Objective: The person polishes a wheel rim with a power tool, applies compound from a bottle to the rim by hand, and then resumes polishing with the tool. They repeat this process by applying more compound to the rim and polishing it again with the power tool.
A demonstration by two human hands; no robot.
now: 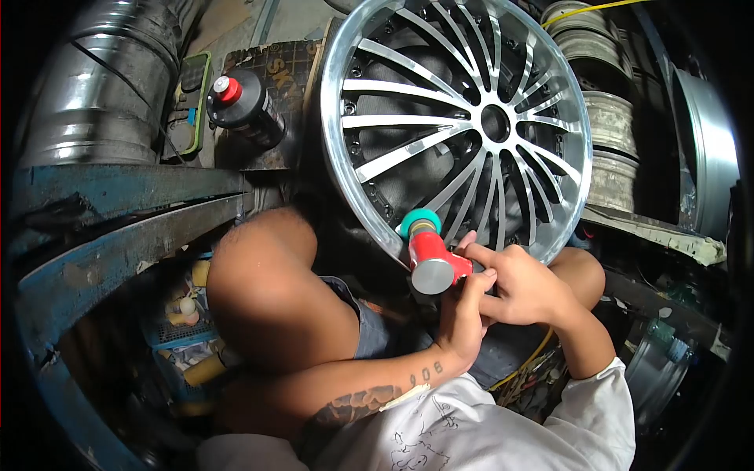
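Observation:
A small red air polisher [431, 255] with a green pad [422, 220] and a round silver end cap is held between both of my hands. My right hand [528, 287] wraps over its handle from the right. From below, my left hand [463, 326] closes around the same handle with the thumb up, its other fingers mostly hidden. The green pad overlaps the lower left rim of a shiny multi-spoke alloy wheel [336, 118], which stands tilted in front of my knees. The spokes are bright silver with dark gaps between them.
A dark bottle with a red cap [228, 90] stands on a box left of the wheel. Metal drums [98, 86] and blue steel beams [126, 188] line the left. Stacked wheel rims [609, 122] are at the right. A yellow hose [542, 345] runs below my right arm.

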